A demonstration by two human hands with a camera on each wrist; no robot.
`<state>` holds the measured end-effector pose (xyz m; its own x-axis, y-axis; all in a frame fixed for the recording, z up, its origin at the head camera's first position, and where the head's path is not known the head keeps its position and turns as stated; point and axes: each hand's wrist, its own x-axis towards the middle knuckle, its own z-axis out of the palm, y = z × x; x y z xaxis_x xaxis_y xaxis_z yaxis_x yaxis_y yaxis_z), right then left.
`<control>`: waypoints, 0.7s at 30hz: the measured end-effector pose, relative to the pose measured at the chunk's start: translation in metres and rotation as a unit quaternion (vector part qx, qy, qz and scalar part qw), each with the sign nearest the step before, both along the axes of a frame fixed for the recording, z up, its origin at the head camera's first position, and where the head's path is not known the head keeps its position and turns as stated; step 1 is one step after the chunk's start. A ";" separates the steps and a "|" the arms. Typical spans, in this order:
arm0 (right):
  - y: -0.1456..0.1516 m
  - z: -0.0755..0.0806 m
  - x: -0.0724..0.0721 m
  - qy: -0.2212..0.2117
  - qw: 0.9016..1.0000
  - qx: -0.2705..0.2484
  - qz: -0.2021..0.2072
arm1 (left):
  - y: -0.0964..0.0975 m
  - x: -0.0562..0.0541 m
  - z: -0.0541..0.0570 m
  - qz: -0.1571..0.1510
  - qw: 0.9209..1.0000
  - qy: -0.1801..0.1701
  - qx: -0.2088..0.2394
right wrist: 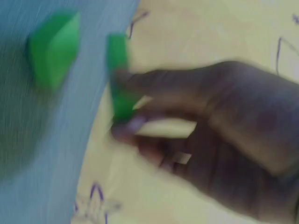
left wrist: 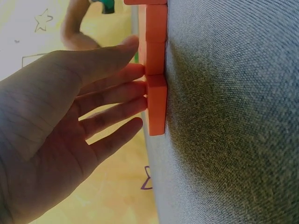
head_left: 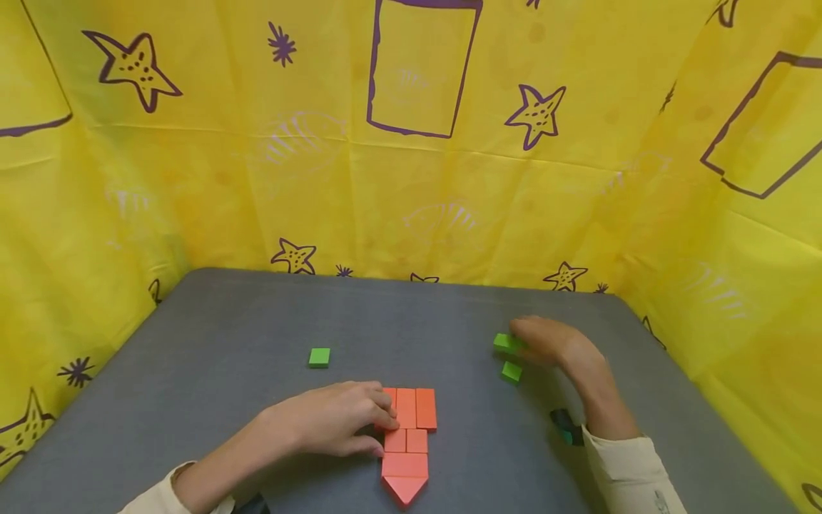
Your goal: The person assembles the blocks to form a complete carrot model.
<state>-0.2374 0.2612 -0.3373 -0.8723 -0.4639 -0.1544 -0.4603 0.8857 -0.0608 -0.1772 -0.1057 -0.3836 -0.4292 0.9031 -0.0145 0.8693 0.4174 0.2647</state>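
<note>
Red and orange blocks [head_left: 406,465] lie joined in a flat column on the table, with a triangle at the near end and upright rectangles at the far end. My left hand [head_left: 334,420] rests against the column's left side. In the left wrist view its fairly straight fingertips touch the side of an orange block [left wrist: 157,105]. To the right, my right hand [head_left: 546,341] pinches a green rectangular block [right wrist: 117,56] between thumb and fingers. Just below that hand in the head view, a small green block [head_left: 511,373] lies on the table.
A green square block [head_left: 320,358] lies left of the column, beyond my left hand. The grey table [head_left: 257,321] is bordered at the back and sides by a yellow cloth [head_left: 449,185] with purple starfish drawings.
</note>
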 end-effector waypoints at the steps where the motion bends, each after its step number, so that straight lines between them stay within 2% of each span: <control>1: -0.008 -0.001 -0.001 0.017 0.999 -0.016 0.025 | 0.000 0.000 0.000 0.000 1.000 0.000 0.000; 5: -0.050 -0.015 -0.003 0.071 0.988 -0.081 0.107 | 0.000 -0.001 0.000 -0.004 1.000 0.000 0.005; 9: -0.084 -0.035 -0.001 0.096 0.976 -0.101 0.165 | 0.001 -0.002 0.000 -0.004 1.000 -0.004 0.004; 14: -0.102 -0.050 0.003 0.060 0.976 -0.089 0.187 | 0.003 -0.003 0.000 0.001 1.000 -0.014 0.000; 18: -0.104 -0.051 0.005 0.019 0.979 -0.090 0.180 | 0.003 -0.003 0.000 0.004 1.000 -0.017 -0.003; 21: -0.105 -0.049 0.006 0.008 0.976 -0.086 0.199 | 0.002 -0.004 -0.001 -0.004 1.000 -0.008 0.004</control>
